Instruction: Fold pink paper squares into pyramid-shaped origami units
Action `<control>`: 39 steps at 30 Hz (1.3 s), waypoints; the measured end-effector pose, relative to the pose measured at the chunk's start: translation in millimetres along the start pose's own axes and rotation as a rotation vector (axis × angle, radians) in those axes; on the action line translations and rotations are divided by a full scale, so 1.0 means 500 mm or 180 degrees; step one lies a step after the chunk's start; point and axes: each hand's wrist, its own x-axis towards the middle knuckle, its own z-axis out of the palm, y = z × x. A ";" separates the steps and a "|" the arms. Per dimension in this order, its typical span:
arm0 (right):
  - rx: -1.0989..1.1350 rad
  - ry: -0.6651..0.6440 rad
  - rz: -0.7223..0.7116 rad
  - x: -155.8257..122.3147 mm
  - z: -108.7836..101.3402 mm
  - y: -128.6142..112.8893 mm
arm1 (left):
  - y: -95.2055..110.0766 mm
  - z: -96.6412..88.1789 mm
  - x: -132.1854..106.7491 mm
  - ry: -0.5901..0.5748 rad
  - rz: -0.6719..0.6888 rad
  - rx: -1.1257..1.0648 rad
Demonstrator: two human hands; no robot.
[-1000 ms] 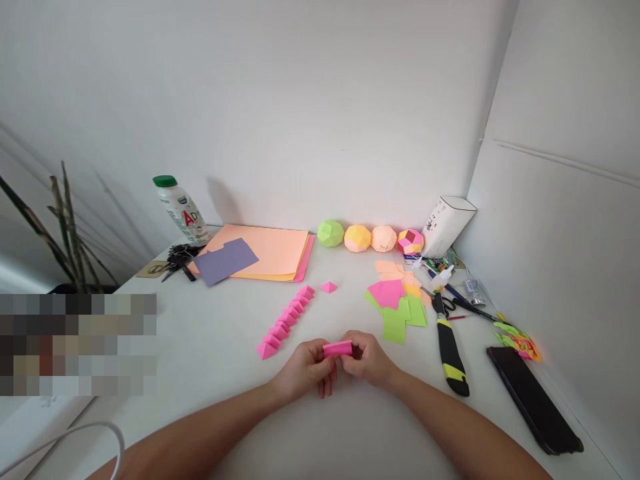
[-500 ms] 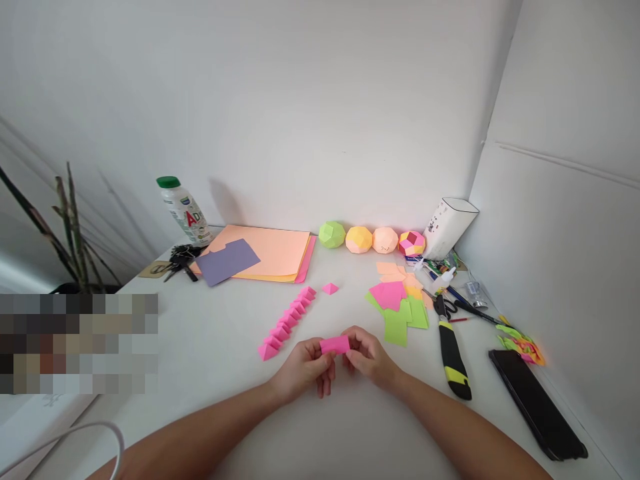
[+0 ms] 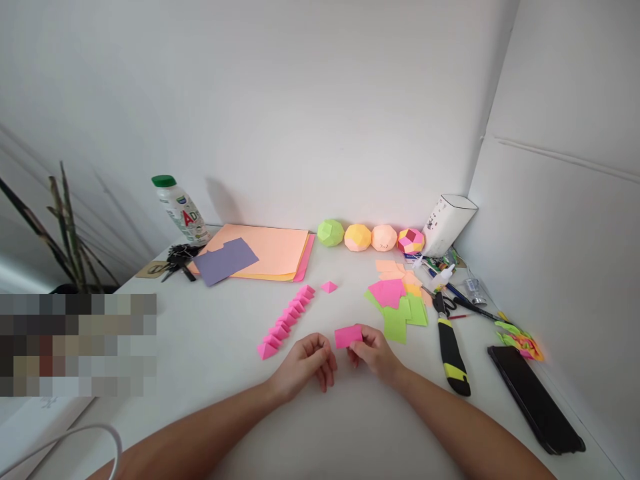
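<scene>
The right hand [image 3: 375,351] is low over the white worktop [image 3: 225,400], near its front edge, and its fingers [image 3: 361,341] are pinched on a folded pink paper [image 3: 349,336], which sticks out to the left of the hand, just clear of the surface as far as I can tell. The left hand [image 3: 305,363] sits just beside it, fingers loosely curled and released, gripping nothing, with a small gap between them and the paper. Both forearms reach in from the bottom. To the left of the hands a row of pink folded pieces [image 3: 286,320] runs slantwise away towards the wall, and a single pink piece [image 3: 329,287] lies apart beyond its far end. To the right, near the right hand, lies a loose pile of squares [image 3: 397,307] in pink, green and orange. Further right a knife [image 3: 451,350] with a yellow and black handle lies lengthwise, with scissors [image 3: 443,303] at its far end, and a dark phone [image 3: 535,400] rests by the side wall. Against the back wall four paper balls [image 3: 370,237] stand in a line, green, yellow, orange and a mixed one, beside a tilted white box [image 3: 447,225]. Left of them lie orange sheets [image 3: 270,252] with a purple card [image 3: 225,260] on top, then keys [image 3: 177,257] and a green-capped bottle [image 3: 180,210] leaning at the wall
</scene>
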 end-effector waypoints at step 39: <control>-0.0910 -0.0108 -0.0807 -0.014 0.011 -0.010 | -0.004 -0.004 -0.005 -0.0273 0.0172 0.0406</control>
